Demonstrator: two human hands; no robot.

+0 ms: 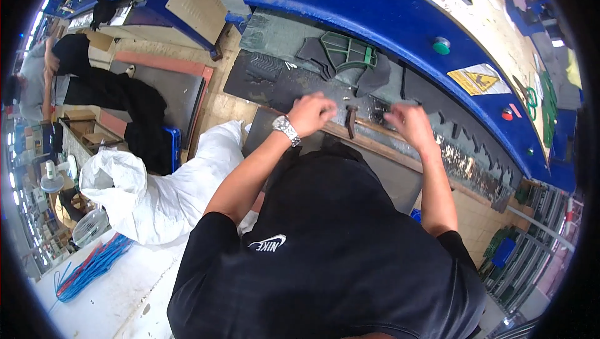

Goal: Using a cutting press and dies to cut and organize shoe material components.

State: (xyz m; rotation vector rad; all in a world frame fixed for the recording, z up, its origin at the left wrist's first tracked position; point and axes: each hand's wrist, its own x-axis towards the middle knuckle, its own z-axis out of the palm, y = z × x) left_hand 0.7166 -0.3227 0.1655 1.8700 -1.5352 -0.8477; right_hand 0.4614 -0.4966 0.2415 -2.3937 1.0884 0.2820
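I am standing at a blue cutting press (387, 10) and leaning over its dark work bed (294, 86), with both arms reaching forward. My left hand (310, 114), the one with the metal wristwatch (285, 129), is curling over the bed with its fingers bent downward as if pinching at something small on the black sheet material (262, 79); the blur is keeping me from telling what, if anything, is caught between the fingertips. My right hand (409, 123) is hovering just above the bed with its fingers loosely curled and slightly spread, and I cannot tell whether it is touching the sheet or gripping anything. Between my two hands a small dark tool (351, 120) is lying across the wooden front edge (381, 148) of the bed, probably parked there so that either hand can reach it. Farther back on the bed a green framed cutting die (347, 51) is resting on dark cut pieces (375, 76), well apart from my hands, likely kept out of the way. To my right a black strip with a toothed edge (465, 136) is running along the press front. On my left a large white sack (169, 182) is sitting beside the bed, seemingly placed close for collecting material, and blue cords (94, 267) are lying on the pale floor below it. Another person (69, 82) is bending over far to the left.
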